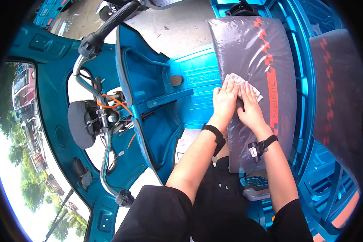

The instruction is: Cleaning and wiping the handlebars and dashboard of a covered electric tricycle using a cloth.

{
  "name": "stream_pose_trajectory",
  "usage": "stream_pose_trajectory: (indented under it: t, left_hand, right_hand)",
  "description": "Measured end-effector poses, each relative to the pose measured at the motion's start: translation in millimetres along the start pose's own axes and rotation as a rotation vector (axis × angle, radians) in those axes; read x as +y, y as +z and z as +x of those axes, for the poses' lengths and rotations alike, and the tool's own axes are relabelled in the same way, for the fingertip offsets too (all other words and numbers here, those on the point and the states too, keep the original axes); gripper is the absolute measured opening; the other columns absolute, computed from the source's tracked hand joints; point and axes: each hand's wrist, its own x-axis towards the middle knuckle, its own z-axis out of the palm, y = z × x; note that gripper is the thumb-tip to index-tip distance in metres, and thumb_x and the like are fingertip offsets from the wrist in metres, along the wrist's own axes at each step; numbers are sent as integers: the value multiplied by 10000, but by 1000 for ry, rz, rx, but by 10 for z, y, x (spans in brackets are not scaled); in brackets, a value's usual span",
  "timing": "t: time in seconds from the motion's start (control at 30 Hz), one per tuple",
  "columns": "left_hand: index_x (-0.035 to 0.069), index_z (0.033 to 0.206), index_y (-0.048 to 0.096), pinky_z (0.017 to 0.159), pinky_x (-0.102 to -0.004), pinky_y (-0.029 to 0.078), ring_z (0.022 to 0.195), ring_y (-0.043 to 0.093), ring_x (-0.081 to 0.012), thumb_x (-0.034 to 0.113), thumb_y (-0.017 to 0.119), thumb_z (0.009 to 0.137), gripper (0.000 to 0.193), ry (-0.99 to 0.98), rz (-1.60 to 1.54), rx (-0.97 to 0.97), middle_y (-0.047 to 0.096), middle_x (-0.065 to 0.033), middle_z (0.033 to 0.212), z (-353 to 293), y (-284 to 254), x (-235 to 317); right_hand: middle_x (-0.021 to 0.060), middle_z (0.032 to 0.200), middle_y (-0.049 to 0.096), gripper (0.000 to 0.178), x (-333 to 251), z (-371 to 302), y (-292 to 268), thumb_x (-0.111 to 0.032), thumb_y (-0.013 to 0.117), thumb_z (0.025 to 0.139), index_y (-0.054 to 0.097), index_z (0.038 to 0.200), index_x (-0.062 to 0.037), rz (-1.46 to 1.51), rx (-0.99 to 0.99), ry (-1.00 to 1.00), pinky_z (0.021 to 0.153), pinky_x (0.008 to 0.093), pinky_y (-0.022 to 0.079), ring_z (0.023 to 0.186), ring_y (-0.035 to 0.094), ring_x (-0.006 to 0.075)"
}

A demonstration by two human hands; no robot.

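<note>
A pale, wrinkled cloth (238, 80) lies on the dark grey seat cushion (250, 44), which is wrapped in shiny clear plastic and bears a red checkered stripe. My left hand (225, 101) lies with fingers stretched out over the cloth's left part, at the cushion's edge. Beside it, my right hand (251, 107) presses flat on the cloth's right part, its fingers pointing away from me. The two hands almost touch. The cloth's far and right edges show past my fingertips; the rest is hidden under them. Each wrist wears a black strap.
To the left stand the handlebar (107, 137) with black grips, an orange cable (117, 101) and a blue front panel (129, 68). A pedal (176, 80) sits on the blue footwell floor (197, 86). Another plastic-wrapped cushion (343, 92) is at right, past a blue frame rail (304, 101).
</note>
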Motion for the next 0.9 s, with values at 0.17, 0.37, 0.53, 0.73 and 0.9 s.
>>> stream_pose_trajectory:
  t: [0.17,0.37,0.53,0.73,0.9]
  left_hand:
    - [101,1173,742,847,-411,515,1210,685,-247,-19,656,778,421,-186,-60,-139,734,-118,1270,-700,-168,331]
    - [92,841,778,729,-471,586,797,756,-335,79,704,759,111,-377,-15,-519,753,-148,823,-1429,-576,746]
    - [50,918,757,753,-513,579,813,745,-384,124,634,813,178,-350,-174,-756,744,-182,832,-2074,-1270,811]
    - [68,1118,664,830,-445,511,879,696,-336,110,643,861,261,-291,132,-723,718,-143,926,-2475,-2743,929]
    - [61,1187,706,913,-435,479,862,649,-291,-2,673,876,319,-337,97,-247,701,-91,912,-2585,-3683,822]
  right_hand:
    - [209,1673,312,811,-173,-651,43,27,603,800,380,1577,-29,7,-100,48,1262,441,308,1570,265,362]
    - [211,1370,630,570,-417,-1274,-33,-47,646,819,594,1385,-90,-19,-286,151,1050,484,509,1270,603,379]
    - [232,994,735,301,-677,-1784,-95,-160,646,834,756,1110,-112,18,-718,66,886,542,552,989,696,442]
    - [194,1018,710,212,-1648,-2227,-221,-136,597,883,664,1071,-64,391,-659,-61,855,524,537,1002,675,415]
    - [144,964,721,224,-2426,-2252,-443,-137,630,915,638,1132,-84,622,-488,-195,747,485,550,883,702,386]
